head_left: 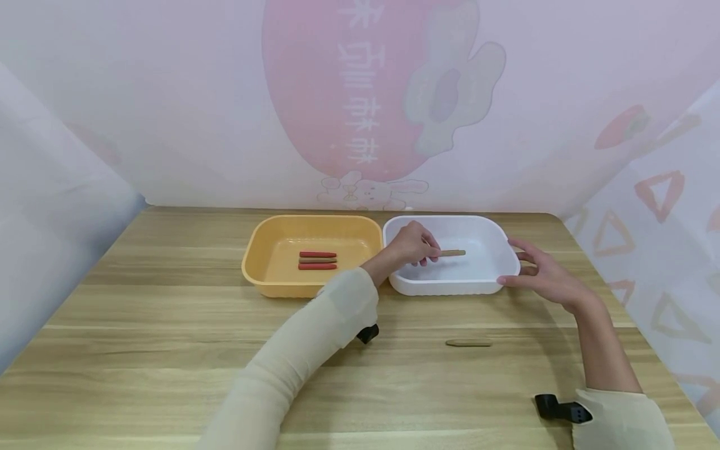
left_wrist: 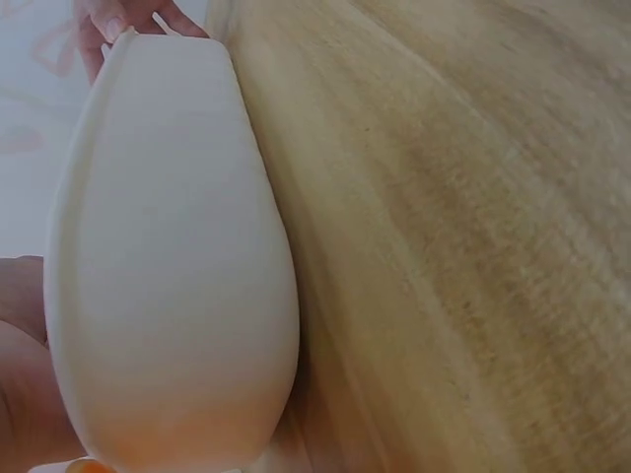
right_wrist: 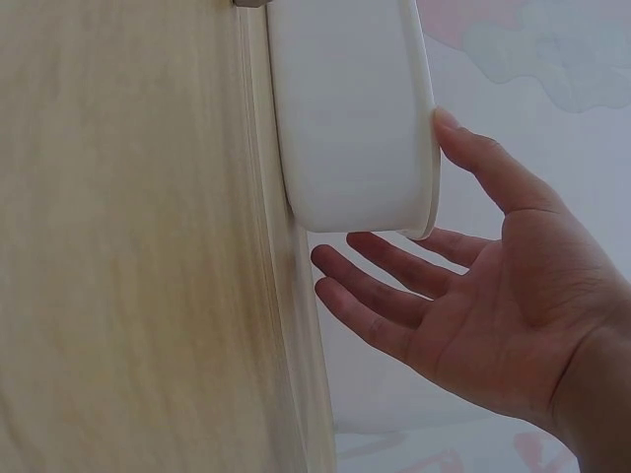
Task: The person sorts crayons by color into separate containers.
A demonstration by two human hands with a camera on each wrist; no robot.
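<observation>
The wooden counter [head_left: 169, 325] is carrying a yellow tray [head_left: 255, 259] with three sticks [head_left: 317, 260] lying inside and a white tray [head_left: 450, 287] touching it. The left grip [head_left: 413, 244] is pinching a wooden stick [head_left: 452, 253] over the white tray. The right grip [head_left: 548, 275] is resting relaxed, fingers straight, against that tray's right rim. Another wooden stick [head_left: 469, 342] is lying on the counter nearer the person.
</observation>
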